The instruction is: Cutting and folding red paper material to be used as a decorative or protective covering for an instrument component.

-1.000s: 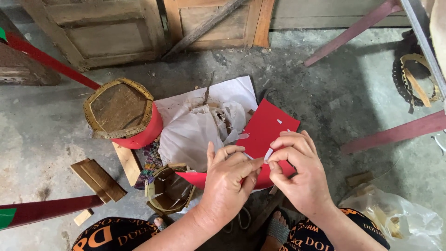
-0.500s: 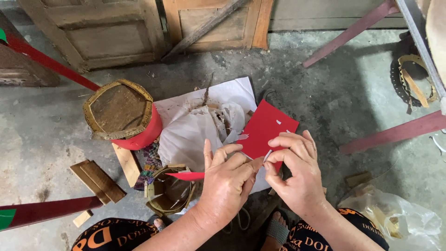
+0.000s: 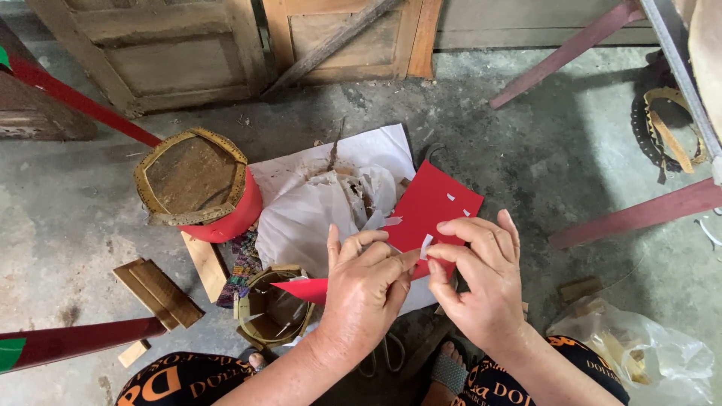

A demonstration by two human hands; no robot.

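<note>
Red paper sheet [image 3: 432, 207]: flat, bright red, roughly rectangular, tilted with one corner pointing up and right; small white slivers show on its surface where bits are cut or peeled, and a narrow pointed red strip [image 3: 301, 289] runs out to the left below the thumb. Position: held low over the concrete floor [image 3: 526, 165], above a crumpled white paper sheet [image 3: 316, 210]. Left hand [image 3: 366, 289]: closed in a pinch on the sheet's lower edge, thumb and forefinger pressed together. Right hand [image 3: 481, 282]: fingers curled, tips pinching a small white sliver [image 3: 426, 246] at the sheet's edge, touching the left hand's fingertips. Nearby: red-walled round container with worn brown lid [image 3: 197, 184] to the left; small open bamboo-framed basket [image 3: 272, 304] just below the strip; loose wooden slats [image 3: 158, 292]; clear plastic bag [image 3: 639, 353] at lower right.
</note>
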